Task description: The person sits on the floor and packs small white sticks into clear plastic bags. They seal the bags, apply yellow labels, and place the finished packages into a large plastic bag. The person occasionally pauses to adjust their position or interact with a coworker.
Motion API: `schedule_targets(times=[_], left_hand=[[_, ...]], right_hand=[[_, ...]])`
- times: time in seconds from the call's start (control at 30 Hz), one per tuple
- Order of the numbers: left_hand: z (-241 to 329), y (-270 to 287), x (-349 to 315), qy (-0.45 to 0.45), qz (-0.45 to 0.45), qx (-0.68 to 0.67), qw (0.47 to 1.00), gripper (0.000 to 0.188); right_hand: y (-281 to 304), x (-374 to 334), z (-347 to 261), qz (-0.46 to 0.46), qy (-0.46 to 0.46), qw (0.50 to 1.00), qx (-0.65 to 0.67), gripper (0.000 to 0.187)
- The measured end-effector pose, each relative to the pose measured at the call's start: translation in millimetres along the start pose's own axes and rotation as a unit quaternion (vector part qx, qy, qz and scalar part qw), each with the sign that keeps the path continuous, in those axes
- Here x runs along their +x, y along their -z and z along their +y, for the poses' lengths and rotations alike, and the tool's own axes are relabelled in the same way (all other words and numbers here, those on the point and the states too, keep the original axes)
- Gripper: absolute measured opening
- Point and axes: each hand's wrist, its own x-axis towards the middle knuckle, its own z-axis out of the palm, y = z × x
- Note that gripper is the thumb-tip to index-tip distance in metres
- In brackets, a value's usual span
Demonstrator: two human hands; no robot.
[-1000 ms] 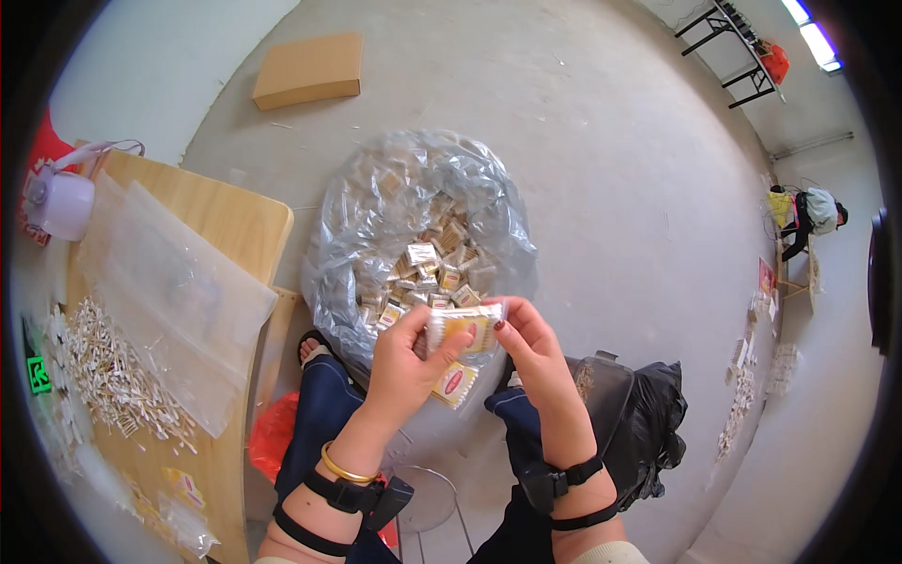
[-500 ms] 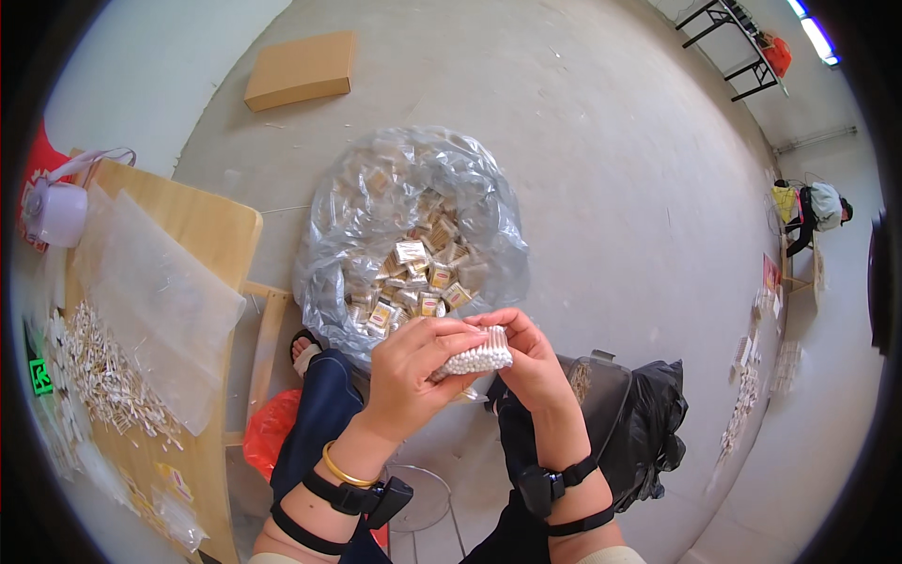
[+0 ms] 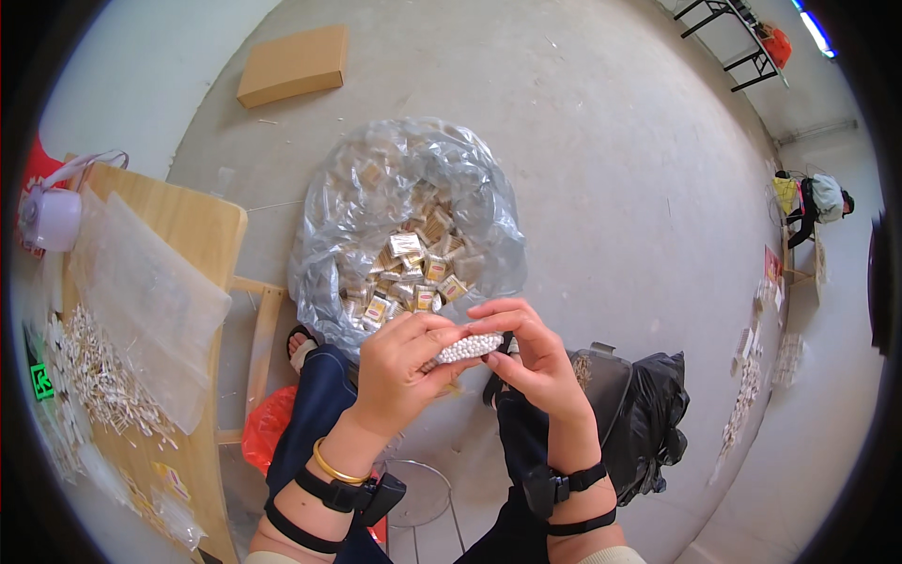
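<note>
A tight bundle of cotton swabs [image 3: 470, 349] is between my two hands, its white tips turned toward me in a flattened oval. My left hand [image 3: 399, 365] grips its left end, fingers over the top and thumb beneath. My right hand [image 3: 537, 368] closes on the other end, with the thumb at the lower edge and the fingers above. Part of a small clear wrapper seems to show under the bundle, too covered to make out. Just beyond my hands, a large clear plastic bag [image 3: 324, 230] stands open, holding many small packs of swabs [image 3: 406, 246].
To the left, a wooden table [image 3: 211, 221] carries loose cotton swabs [image 3: 103, 371], clear plastic sheets [image 3: 150, 291] and a lilac jug [image 3: 52, 218]. A black bag [image 3: 648, 423] lies right of my legs. A cardboard box [image 3: 293, 64] sits on the floor farther off.
The bundle has turned so its tips face me and the sticks no longer show on top. My right fingers have shifted along its upper side and spread wider.
</note>
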Motion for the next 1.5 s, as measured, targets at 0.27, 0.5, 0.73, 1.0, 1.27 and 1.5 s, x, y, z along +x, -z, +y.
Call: schedule_targets(times=[0.27, 0.5, 0.73, 1.0, 1.27, 1.5], left_hand=[[2.3, -0.1, 2.2, 0.001, -0.02, -0.061, 0.998, 0.032], [1.5, 0.1, 1.3, -0.023, -0.01, -0.077, 0.997, 0.032], [2.8, 4.6, 1.4, -0.027, -0.013, -0.071, 0.997, 0.03], [-4.3, 0.5, -1.4, 0.334, 0.158, -0.479, 0.796, 0.015], [-22.0, -5.5, -6.7, 0.393, 0.195, -0.52, 0.733, 0.02], [-24.0, -5.3, -2.6, 0.408, 0.187, -0.464, 0.764, 0.027]], right_hand=[[11.4, -6.9, 4.5, -0.016, -0.012, 0.999, 0.036, 0.025], [8.6, -4.8, 0.4, -0.008, 0.005, 0.998, 0.058, 0.028], [7.5, -3.3, 4.1, -0.016, 0.007, 0.998, 0.065, 0.033], [-18.9, -4.7, 27.9, 0.021, -0.155, 0.981, 0.115, 0.026], [-33.4, 5.9, 16.8, 0.09, -0.158, 0.957, 0.226, 0.012], [-25.8, 3.5, 25.4, 0.08, -0.14, 0.977, 0.139, 0.01]])
